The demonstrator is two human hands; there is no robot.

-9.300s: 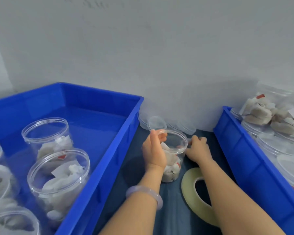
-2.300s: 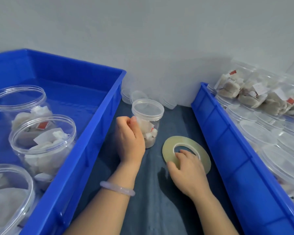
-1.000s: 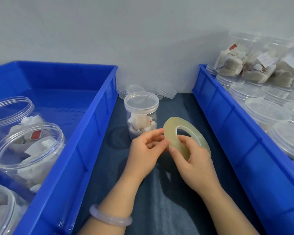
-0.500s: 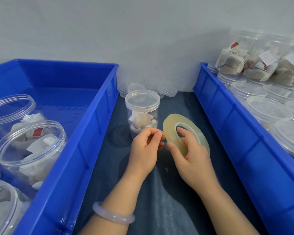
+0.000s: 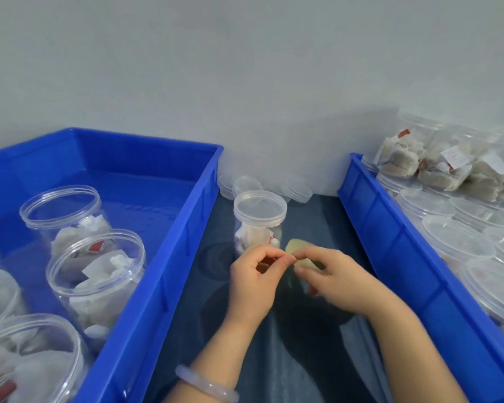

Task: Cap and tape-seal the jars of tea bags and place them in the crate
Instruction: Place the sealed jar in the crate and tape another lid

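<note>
A small clear jar of tea bags [image 5: 259, 225] with its lid on stands upright on the dark cloth between two blue crates. Just in front of it, my right hand [image 5: 336, 279] grips the yellowish tape roll [image 5: 298, 251], which is mostly hidden behind my fingers. My left hand [image 5: 258, 279] pinches at the roll's edge with thumb and fingertips. Both hands sit close together, a little nearer to me than the jar and apart from it.
The left blue crate [image 5: 169, 257] holds several open jars of tea bags [image 5: 95, 274]. The right blue crate [image 5: 390, 251] holds several lidded jars, with more stacked on top. Loose clear lids [image 5: 246, 184] lie against the wall behind the jar.
My right hand has tipped the tape roll up so its fingers cover most of it. My left fingertips have closed onto the roll's edge. The jar has stayed put.
</note>
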